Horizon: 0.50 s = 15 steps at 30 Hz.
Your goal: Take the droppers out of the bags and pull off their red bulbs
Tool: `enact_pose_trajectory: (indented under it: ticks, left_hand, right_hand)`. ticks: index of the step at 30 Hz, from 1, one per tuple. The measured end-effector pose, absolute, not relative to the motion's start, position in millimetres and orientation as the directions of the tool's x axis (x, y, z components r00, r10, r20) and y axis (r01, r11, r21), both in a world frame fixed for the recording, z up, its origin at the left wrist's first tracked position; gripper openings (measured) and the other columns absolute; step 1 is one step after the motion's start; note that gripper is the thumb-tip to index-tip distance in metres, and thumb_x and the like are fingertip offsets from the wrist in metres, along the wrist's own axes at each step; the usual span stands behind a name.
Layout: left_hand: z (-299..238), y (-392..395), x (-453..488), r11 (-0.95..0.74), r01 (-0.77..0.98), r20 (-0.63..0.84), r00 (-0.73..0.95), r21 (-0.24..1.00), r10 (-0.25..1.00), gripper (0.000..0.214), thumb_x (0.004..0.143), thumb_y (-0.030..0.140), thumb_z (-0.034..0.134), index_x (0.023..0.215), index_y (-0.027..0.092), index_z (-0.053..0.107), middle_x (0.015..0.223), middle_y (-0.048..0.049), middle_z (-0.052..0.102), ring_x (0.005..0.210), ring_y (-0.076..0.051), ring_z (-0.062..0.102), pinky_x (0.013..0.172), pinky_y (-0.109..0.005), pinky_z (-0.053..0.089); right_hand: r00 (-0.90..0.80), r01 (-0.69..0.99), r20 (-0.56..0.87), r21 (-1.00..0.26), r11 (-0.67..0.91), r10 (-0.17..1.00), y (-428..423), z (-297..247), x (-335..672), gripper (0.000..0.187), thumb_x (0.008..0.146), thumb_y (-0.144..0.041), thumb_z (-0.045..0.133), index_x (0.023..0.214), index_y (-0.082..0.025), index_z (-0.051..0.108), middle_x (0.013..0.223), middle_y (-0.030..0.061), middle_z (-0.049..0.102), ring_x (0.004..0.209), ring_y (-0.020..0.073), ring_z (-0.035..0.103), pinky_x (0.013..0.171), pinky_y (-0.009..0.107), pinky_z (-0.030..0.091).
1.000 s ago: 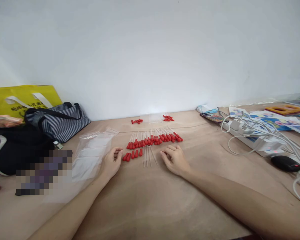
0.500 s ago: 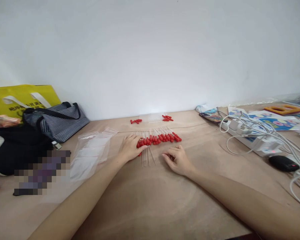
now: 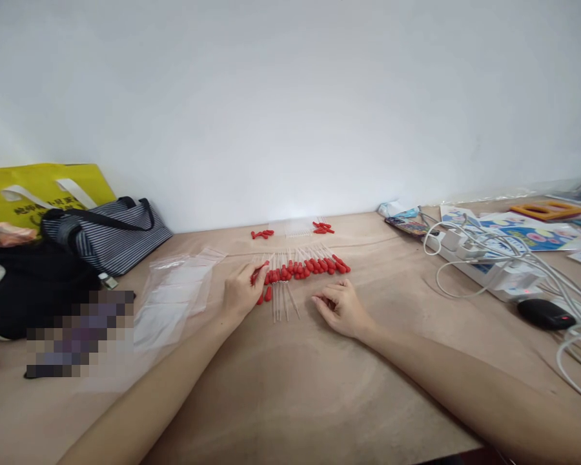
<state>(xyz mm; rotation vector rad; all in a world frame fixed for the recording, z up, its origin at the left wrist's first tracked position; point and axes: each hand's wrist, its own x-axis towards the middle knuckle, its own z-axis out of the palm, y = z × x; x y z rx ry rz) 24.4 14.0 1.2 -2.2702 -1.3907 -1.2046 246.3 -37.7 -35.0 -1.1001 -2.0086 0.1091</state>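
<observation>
A row of droppers with red rubber bulbs (image 3: 300, 270) and thin clear tubes lies across the middle of the table, tubes pointing away from me. At its left end my left hand (image 3: 244, 287) pinches a red-bulbed dropper (image 3: 265, 263) between thumb and fingers; most of that dropper is hidden. Two loose red bulbs (image 3: 268, 294) lie just under this hand, partly covered. Several bare clear tubes (image 3: 281, 303) point toward me in front of the row. To the right of them my right hand (image 3: 339, 309) rests on the table, fingers curled in, with nothing visible in them.
Red bulbs (image 3: 262, 234) and more red bulbs (image 3: 323, 228) flank clear tubes (image 3: 297, 228) near the wall. Clear zip bags (image 3: 169, 297) lie left, beside a striped bag (image 3: 111, 236). A power strip (image 3: 484, 274) with tangled cables and a black mouse-like object (image 3: 546, 314) are right.
My left hand has pulled back slightly left from over the row and now pinches a dropper's red bulb. Loose bulbs beneath it show more. My right hand stays in place.
</observation>
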Motion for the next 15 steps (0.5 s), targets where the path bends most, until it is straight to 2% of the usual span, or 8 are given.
enact_pose_trajectory:
  ticks: [2, 4, 7, 9, 12, 15]
  left_hand:
    - [0.2, 0.7, 18.6, -0.537, 0.792, 0.748, 0.163, 0.289, 0.644, 0.022, 0.082, 0.030, 0.048, 0.085, 0.016, 0.064, 0.077, -0.0044, 0.066, 0.072, -0.016, 0.060, 0.069, -0.027, 0.047]
    - [-2.8, -13.2, 14.4, -0.572, 0.738, 0.729, 0.161, 0.359, 0.665, 0.020, 0.082, 0.028, 0.049, 0.089, 0.015, 0.064, 0.081, -0.0043, 0.066, 0.073, -0.014, 0.061, 0.069, -0.025, 0.048]
    - [-9.4, -29.9, 13.4, -0.695, 0.614, 0.731, 0.265, 0.374, 0.628, 0.015, 0.082, 0.023, 0.051, 0.087, 0.015, 0.063, 0.085, -0.0046, 0.066, 0.079, -0.014, 0.061, 0.074, -0.025, 0.049]
    - [-12.8, -36.5, 16.0, -0.766, 0.538, 0.733, 0.351, 0.351, 0.582, 0.012, 0.081, 0.019, 0.051, 0.086, 0.016, 0.063, 0.082, -0.0036, 0.066, 0.078, -0.013, 0.062, 0.073, -0.025, 0.050]
    - [-14.7, -41.2, 21.7, -0.822, 0.465, 0.720, 0.439, 0.330, 0.538, 0.011, 0.080, 0.015, 0.052, 0.086, 0.017, 0.062, 0.082, -0.0033, 0.066, 0.075, -0.012, 0.062, 0.069, -0.023, 0.051]
    - [-15.0, -43.0, 25.0, -0.859, 0.409, 0.718, 0.493, 0.308, 0.491, 0.013, 0.080, 0.013, 0.053, 0.088, 0.018, 0.061, 0.084, -0.0038, 0.065, 0.075, -0.011, 0.062, 0.068, -0.021, 0.051]
  right_hand:
    - [-0.269, 0.664, 0.640, -0.418, 0.620, 0.720, -37.1, -35.6, 246.9, 0.017, 0.081, -0.021, 0.046, 0.071, -0.018, 0.058, 0.057, -0.0013, 0.056, 0.054, 0.0106, 0.049, 0.066, 0.029, 0.032]
    - [-0.250, 0.670, 0.694, -0.380, 0.638, 0.675, -37.0, -35.2, 247.8, 0.016, 0.080, -0.022, 0.047, 0.089, -0.018, 0.060, 0.073, 0.0037, 0.060, 0.068, 0.0141, 0.054, 0.068, 0.030, 0.036]
    - [-0.271, 0.693, 0.774, -0.255, 0.674, 0.572, -38.5, -31.8, 248.8, 0.037, 0.079, -0.028, 0.050, 0.114, -0.016, 0.051, 0.103, 0.0121, 0.056, 0.096, 0.0206, 0.051, 0.079, 0.034, 0.039]
    - [-0.336, 0.707, 0.788, -0.151, 0.691, 0.516, -40.3, -28.8, 248.7, 0.045, 0.079, -0.035, 0.053, 0.120, -0.017, 0.047, 0.113, 0.0133, 0.051, 0.104, 0.0230, 0.046, 0.084, 0.038, 0.037]
    - [-0.438, 0.699, 0.772, -0.030, 0.715, 0.460, -41.6, -26.4, 246.8, 0.040, 0.080, -0.039, 0.053, 0.116, -0.021, 0.051, 0.112, 0.0104, 0.054, 0.104, 0.0220, 0.047, 0.089, 0.041, 0.034]
    - [-0.512, 0.657, 0.750, 0.029, 0.754, 0.417, -39.1, -28.1, 243.8, 0.023, 0.084, -0.033, 0.050, 0.102, -0.023, 0.059, 0.085, 0.0025, 0.064, 0.085, 0.0153, 0.054, 0.093, 0.043, 0.027]
